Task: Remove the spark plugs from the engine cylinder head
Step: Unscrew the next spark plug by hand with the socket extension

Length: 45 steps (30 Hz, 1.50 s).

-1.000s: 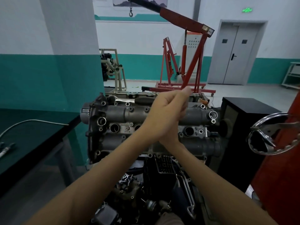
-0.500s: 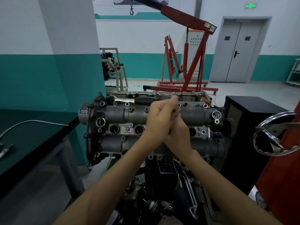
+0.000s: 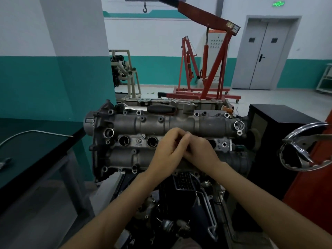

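The engine cylinder head sat straight ahead on its stand, plug wells facing the camera in a row across its middle band. Two wells left of centre stood in plain view, dark inside; whether spark plugs remained in them could not be told. Both hands met just in front of the third well, hiding it. The left hand had its fingers curled inward, and the right hand pressed against it with fingers also bent, so each grip looked closed around something small between them, but nothing held could be made out, and I cannot tell what, if anything, they had.

If a plug or socket was pinched there, the likely trouble was a slip: it could drop into the open engine bay below, among hoses and brackets, and be hard to fish out. A tilted pull from a well could also jam or crack a plug.

A ratchet lay along the head's far upper edge, within reach. The dark worktop stood close on the left, a black cabinet and a chrome ring close on the right, leaving room mainly upward and toward the body. The red hoist stood well behind.
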Each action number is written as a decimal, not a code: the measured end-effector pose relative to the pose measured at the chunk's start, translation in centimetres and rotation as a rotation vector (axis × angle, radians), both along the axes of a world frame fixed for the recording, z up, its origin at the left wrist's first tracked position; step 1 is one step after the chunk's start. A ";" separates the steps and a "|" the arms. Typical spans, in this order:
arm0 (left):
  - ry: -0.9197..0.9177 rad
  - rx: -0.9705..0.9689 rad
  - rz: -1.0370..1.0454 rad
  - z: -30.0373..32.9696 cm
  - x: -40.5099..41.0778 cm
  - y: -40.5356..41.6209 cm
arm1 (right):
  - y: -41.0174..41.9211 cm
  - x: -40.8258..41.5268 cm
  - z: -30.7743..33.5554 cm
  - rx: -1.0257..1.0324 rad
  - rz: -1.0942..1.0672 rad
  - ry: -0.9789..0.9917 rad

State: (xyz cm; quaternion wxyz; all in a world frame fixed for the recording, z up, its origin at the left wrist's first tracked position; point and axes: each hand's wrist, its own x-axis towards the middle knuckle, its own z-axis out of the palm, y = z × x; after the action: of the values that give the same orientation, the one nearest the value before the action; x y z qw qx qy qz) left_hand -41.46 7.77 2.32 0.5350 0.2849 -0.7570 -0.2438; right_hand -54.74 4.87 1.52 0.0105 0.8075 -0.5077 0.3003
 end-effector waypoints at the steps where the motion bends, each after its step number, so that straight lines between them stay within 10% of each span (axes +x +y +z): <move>1: -0.049 -0.034 0.006 -0.2 0.7 0.0 | -0.1 -0.3 0.1 -0.014 0.011 -0.009; 18: -0.095 -0.299 0.253 -1.3 1.0 -1.3 | 0.2 -0.4 0.4 -0.470 -0.063 0.093; 27: -0.422 -0.437 0.250 -0.1 1.1 -3.2 | -1.2 -0.5 -0.5 -0.257 -0.103 0.203; 45: -0.333 -0.592 0.306 -0.8 0.5 -4.3 | -1.1 -0.6 -0.5 -0.259 -0.112 0.236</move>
State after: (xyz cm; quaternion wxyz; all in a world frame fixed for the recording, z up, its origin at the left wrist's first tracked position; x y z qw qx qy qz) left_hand -41.00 3.51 1.48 0.4941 0.2636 -0.8201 0.1180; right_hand -55.35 3.81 0.97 0.1906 0.7995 -0.5040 0.2653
